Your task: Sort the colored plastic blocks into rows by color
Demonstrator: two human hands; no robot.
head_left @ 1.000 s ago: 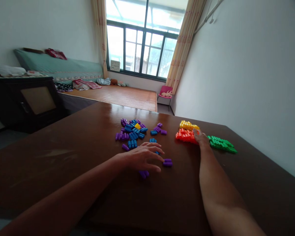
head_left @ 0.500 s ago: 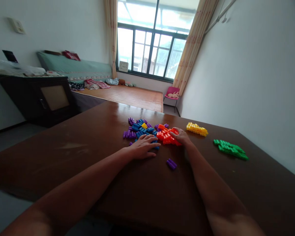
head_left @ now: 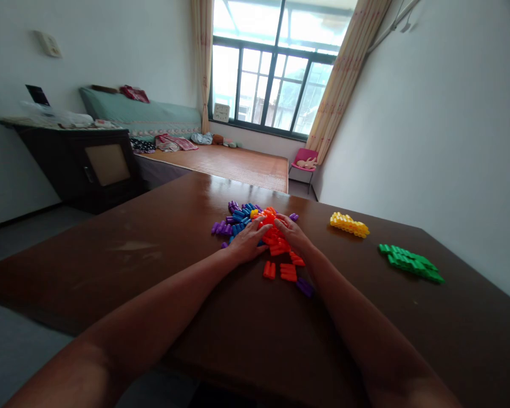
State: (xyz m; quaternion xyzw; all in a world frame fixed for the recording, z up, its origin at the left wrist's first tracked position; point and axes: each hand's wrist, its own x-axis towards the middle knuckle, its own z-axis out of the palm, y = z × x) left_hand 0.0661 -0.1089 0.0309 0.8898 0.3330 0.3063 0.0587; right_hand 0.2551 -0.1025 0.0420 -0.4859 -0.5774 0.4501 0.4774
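A heap of orange plastic building blocks point(head_left: 277, 243) lies on the brown table between my two hands. My left hand point(head_left: 247, 242) rests at its left side with fingers stretched out, touching the orange blocks and lying partly over the blue blocks point(head_left: 239, 216). On the other side, my right hand point(head_left: 295, 234) lies against the heap, its fingers apart and reaching over the orange pieces. Purple blocks point(head_left: 221, 228) spread along the left edge of the pile, and a small yellow block point(head_left: 254, 213) sits among the blue ones. One purple block point(head_left: 305, 287) is near my right forearm.
Yellow blocks point(head_left: 349, 224) and green blocks point(head_left: 410, 263) lie in separate groups to the right on the table point(head_left: 153, 294). Beyond the table are a low bed point(head_left: 246, 164), a dark cabinet point(head_left: 79, 164) and a pink chair point(head_left: 302, 156).
Both hands have moved closer together around the orange blocks. The orange heap has shifted left onto the blue ones, and several orange pieces now lie spread toward me, near the loose purple block.
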